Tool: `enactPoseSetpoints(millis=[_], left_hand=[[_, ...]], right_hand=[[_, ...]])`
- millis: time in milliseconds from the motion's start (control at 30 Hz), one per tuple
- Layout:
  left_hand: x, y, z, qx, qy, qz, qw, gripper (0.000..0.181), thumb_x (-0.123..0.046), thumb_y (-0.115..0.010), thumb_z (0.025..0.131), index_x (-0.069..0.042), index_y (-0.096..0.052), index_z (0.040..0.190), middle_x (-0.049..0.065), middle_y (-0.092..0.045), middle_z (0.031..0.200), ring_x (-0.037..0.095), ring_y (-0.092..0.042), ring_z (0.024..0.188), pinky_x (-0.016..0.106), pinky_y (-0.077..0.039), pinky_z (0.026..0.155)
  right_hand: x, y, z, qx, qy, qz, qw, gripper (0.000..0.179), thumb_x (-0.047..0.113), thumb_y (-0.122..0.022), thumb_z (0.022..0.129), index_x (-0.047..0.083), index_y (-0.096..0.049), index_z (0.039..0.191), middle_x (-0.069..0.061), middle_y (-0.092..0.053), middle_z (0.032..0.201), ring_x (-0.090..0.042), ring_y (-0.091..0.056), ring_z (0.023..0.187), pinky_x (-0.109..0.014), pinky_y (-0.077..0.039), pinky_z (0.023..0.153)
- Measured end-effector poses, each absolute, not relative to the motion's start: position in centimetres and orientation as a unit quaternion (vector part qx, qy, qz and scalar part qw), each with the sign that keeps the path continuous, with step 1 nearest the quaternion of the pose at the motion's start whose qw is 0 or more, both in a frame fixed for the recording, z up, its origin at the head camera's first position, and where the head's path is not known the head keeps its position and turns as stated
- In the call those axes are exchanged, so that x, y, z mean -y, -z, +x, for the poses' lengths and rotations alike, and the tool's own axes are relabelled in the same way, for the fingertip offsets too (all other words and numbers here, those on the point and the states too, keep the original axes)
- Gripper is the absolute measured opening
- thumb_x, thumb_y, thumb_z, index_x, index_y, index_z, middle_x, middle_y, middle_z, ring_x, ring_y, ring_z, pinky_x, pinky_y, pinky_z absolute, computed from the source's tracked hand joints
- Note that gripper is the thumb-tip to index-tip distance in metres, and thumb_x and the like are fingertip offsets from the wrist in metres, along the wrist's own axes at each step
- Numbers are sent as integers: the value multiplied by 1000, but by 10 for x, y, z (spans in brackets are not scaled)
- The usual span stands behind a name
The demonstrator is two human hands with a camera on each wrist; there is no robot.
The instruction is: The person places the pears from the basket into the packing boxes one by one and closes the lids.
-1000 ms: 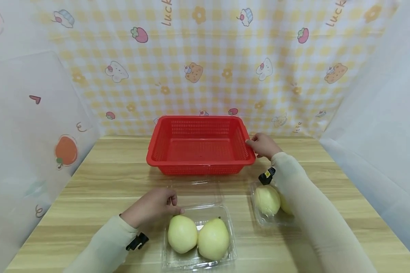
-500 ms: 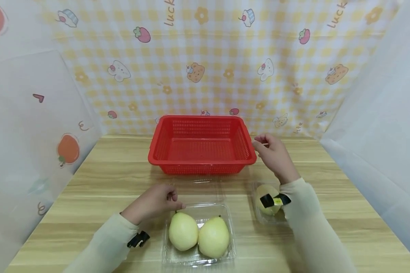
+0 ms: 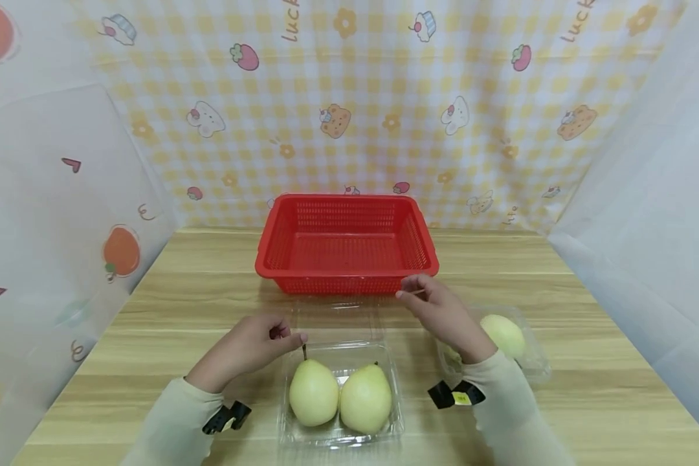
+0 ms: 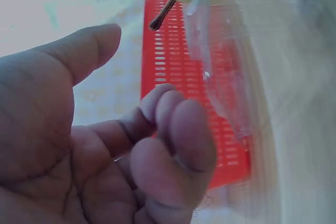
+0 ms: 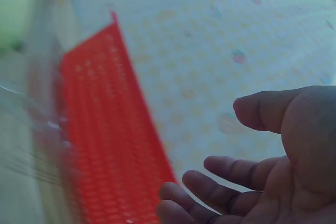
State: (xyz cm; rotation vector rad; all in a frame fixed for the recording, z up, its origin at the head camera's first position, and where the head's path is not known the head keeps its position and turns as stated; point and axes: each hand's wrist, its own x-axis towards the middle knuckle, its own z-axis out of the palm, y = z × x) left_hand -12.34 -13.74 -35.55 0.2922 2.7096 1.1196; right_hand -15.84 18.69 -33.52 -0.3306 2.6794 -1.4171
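Observation:
Two pale yellow-green pears (image 3: 314, 393) sit side by side in a clear plastic clamshell box (image 3: 339, 444) at the front middle; its lid (image 3: 338, 322) is folded back toward the basket. Just left of the box's far edge is my left hand (image 3: 246, 351), thumb beside the pear stem (image 4: 163, 15). In the left wrist view its fingers hang loosely curled, apart from the thumb, around nothing. My right hand (image 3: 443, 317) hovers above a second clear box (image 3: 534, 353), near the basket's front right corner, with nothing between its fingers. A pear (image 3: 503, 336) shows in that box, partly hidden by the hand.
A red plastic basket (image 3: 346, 285) with perforated sides stands at the back middle of the wooden table (image 3: 198, 285). Nothing shows inside it. A patterned cloth (image 3: 384, 84) hangs behind the table, and white sheets border both sides.
My right hand has left the basket's right rim and come nearer and to the left. My left hand has barely moved. The basket and boxes stay in place.

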Motion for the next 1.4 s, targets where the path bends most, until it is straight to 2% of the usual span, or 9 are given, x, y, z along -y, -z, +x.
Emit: enactPoseSetpoints(millis=[133,233,400,567,700,900,1167,1400], left_hand=[[136,358,-122,-914,-380,57,132,47,-51,-69,88,-12,-53,69,-1,-44,60,14,-42,57,29,-33,52],[133,360,-121,-914,-378,46,137,48,-53,-65,91,-10,-55,71,1,-49,61,16,-45,57,31,-36,52],[131,363,-121,-910,-384,41,148,46,-50,-63,94,-7,-60,76,6,-57,65,19,-51,58,33,-40,53],[129,366,-122,-904,-396,43,154,51,-56,-60,93,-7,-58,77,7,-58,65,20,-51,58,33,-40,53],[128,368,-122,-903,-398,48,151,47,-51,-62,94,-9,-55,75,6,-56,65,19,-50,57,33,-40,53],[126,370,-122,-907,-393,63,138,40,-39,-65,95,-11,-53,70,3,-51,61,16,-46,56,30,-35,52],[125,373,-123,-910,-388,76,123,37,-32,-68,94,-11,-52,69,1,-49,60,15,-44,55,29,-33,51],[127,376,-124,-904,-400,80,126,30,-28,-71,92,-11,-53,76,3,-53,64,16,-50,58,30,-38,53]], right_hand=[[-174,350,-153,-884,449,-115,69,33,27,-62,97,3,-60,121,-9,-64,115,-24,-62,102,-39,-52,80],[-166,362,-150,-881,450,-123,75,33,22,-64,96,1,-60,120,-12,-63,115,-25,-63,101,-39,-53,79],[-158,379,-146,-883,443,-123,91,48,25,-67,93,-3,-55,131,-18,-59,122,-26,-63,100,-41,-54,77],[-157,390,-144,-886,438,-113,102,56,29,-69,93,1,-51,137,-16,-60,121,-29,-63,104,-44,-53,81],[-155,393,-143,-888,435,-108,103,60,29,-69,93,-1,-48,140,-14,-61,119,-31,-63,106,-46,-53,84],[-152,396,-143,-887,440,-101,94,62,30,-69,92,-4,-47,139,-11,-63,114,-28,-63,102,-44,-53,82],[-151,401,-144,-882,458,-91,66,60,22,-67,93,-9,-45,140,-7,-61,105,-22,-64,94,-35,-53,75],[-151,402,-142,-884,453,-108,50,53,9,-64,92,-10,-46,138,-6,-58,98,-16,-60,85,-30,-52,69]])
